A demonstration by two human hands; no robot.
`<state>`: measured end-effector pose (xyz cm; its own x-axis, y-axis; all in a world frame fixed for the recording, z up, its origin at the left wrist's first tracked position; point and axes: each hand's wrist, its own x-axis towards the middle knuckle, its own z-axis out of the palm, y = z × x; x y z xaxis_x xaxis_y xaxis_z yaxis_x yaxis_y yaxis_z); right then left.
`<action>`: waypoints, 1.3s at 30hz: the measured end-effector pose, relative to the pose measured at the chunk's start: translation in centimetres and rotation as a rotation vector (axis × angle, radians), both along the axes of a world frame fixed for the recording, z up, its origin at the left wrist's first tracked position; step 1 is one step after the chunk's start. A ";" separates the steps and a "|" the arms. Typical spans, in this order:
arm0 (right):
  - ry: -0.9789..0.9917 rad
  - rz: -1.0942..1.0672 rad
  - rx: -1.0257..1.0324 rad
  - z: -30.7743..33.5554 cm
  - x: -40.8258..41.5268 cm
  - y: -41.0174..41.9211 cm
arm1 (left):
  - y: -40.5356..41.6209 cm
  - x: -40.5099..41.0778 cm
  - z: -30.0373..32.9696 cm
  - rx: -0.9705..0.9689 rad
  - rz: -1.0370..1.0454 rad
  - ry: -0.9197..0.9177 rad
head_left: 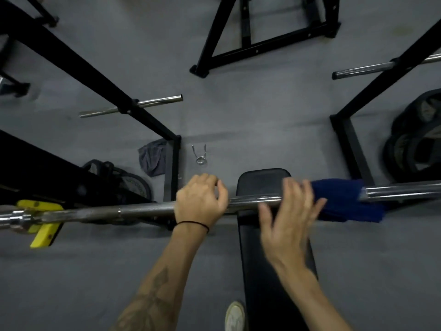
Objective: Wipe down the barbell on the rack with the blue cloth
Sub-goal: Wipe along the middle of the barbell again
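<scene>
A steel barbell point(148, 209) runs across the view and rests at the left on a yellow rack hook point(43, 232). My left hand point(200, 199) grips the bar near its middle, fingers curled over the top. A blue cloth point(343, 199) is draped over the bar to the right. My right hand point(288, 218) is blurred, with spread straight fingers over the bar at the cloth's left edge. I cannot tell whether it touches the cloth.
A black bench point(262, 185) lies under the bar. On the grey floor are a spring collar clip point(199, 154), a grey rag point(151, 156) and weight plates at the right point(417, 144) and left point(133, 185). Black rack frames stand around. My shoe point(235, 316) shows below.
</scene>
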<state>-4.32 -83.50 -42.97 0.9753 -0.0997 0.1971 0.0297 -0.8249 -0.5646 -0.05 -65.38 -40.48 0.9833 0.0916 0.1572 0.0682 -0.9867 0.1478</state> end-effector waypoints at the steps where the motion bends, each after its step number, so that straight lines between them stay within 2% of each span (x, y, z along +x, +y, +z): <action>1: -0.012 0.099 -0.035 -0.1 -0.9 2.3 | 0.1 0.0 0.0 -0.012 -0.011 0.009; 3: -0.014 0.308 -0.116 -0.3 -2.8 5.3 | 0.1 -0.1 0.0 -0.033 -0.025 0.005; 6: -0.088 0.460 -0.301 -0.3 -2.3 3.4 | 0.5 -0.2 0.2 -0.065 -0.059 -0.042; 8: -0.087 0.366 -0.340 -0.4 -1.7 -0.6 | 1.0 -0.7 0.0 -0.081 -0.103 -0.079; 11: -0.065 0.076 -0.320 -0.6 -1.2 -5.6 | 1.4 -1.8 -0.9 -0.065 -0.162 -0.109; 15: -0.010 -0.173 -0.066 -0.5 -0.6 -1.7 | 0.8 -1.9 -1.4 -0.035 -0.107 -0.110; 16: -0.026 -0.163 -0.032 -0.1 -0.9 0.5 | 0.8 -1.9 -1.5 -0.027 -0.097 -0.111; 19: -0.049 0.216 -0.079 0.1 -3.6 5.6 | 0.9 -2.4 -1.5 -0.040 -0.119 -0.146; 21: -0.105 0.437 -0.204 0.2 -3.9 5.0 | 0.9 -2.3 -1.3 -0.042 -0.112 -0.166; 22: -0.141 0.473 -0.276 0.0 -3.0 3.2 | 0.9 -2.2 -1.2 -0.048 -0.105 -0.170; 24: -0.152 0.381 -0.332 -0.5 -1.4 -1.8 | 1.2 -3.4 -1.1 -0.081 -0.099 -0.194; 27: -0.134 0.106 -0.301 -0.6 0.1 -7.6 | 2.8 -5.9 -1.3 -0.068 -0.085 -0.272; 31: -0.102 -0.134 -0.041 -0.9 -0.2 -2.2 | 4.6 -5.9 -1.6 0.053 -0.032 -0.242; 33: -0.136 -0.022 -0.024 -0.8 -1.1 2.6 | 5.0 -5.0 -1.4 0.130 -0.013 -0.195; 36: -0.165 0.367 -0.148 -1.0 -2.8 8.0 | 5.4 -4.2 -1.1 0.195 -0.076 -0.168; 39: -0.206 0.525 -0.292 -0.7 -1.6 6.9 | 5.8 -3.5 -0.5 0.177 -0.121 -0.127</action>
<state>-5.95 -76.59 -43.72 0.8188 0.4676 0.3330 0.5562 -0.7899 -0.2583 -3.52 -59.54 -40.96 0.9567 -0.0660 0.2834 -0.0605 -0.9978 -0.0283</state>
